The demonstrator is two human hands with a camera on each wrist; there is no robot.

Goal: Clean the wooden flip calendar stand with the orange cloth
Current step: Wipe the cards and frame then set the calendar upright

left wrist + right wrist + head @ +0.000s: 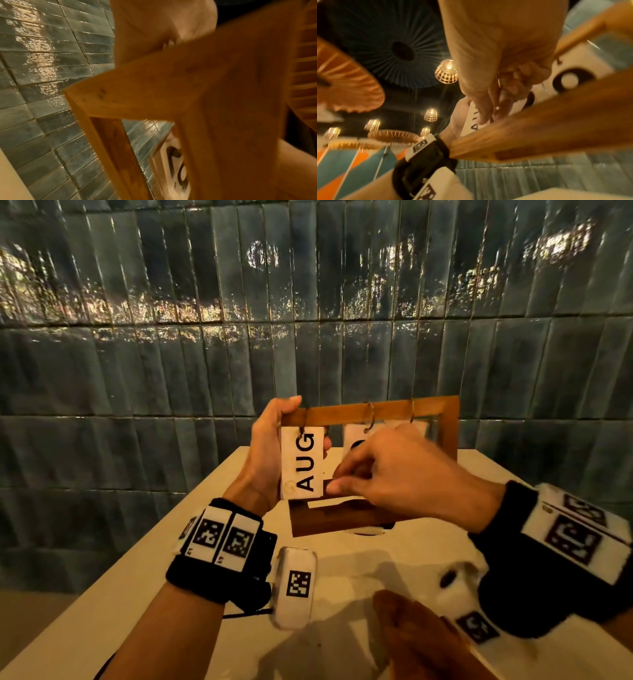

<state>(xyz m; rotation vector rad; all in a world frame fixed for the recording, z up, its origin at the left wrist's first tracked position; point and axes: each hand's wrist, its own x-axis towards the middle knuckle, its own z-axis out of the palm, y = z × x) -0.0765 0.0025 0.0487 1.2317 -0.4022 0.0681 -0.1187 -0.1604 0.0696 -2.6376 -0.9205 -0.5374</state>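
Crumpled orange cloth [416, 635] nearest; wooden frame [376, 410] in left hand's [270, 453] grip, right hand [394, 470] perhaps pinching cards.

"aug" on hanging card [302, 462]

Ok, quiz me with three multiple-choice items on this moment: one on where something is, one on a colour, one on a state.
1. Where is the orange cloth?
A. on the table's near edge
B. in the right hand
C. draped over the stand

2. What colour are the AUG card's letters?
A. red
B. black
C. blue

3. How is the wooden stand?
A. lying flat
B. gripped by the left hand at its left end
C. untouched

A: it lies on the table. B: black on white. B: fingers curl over the top bar.
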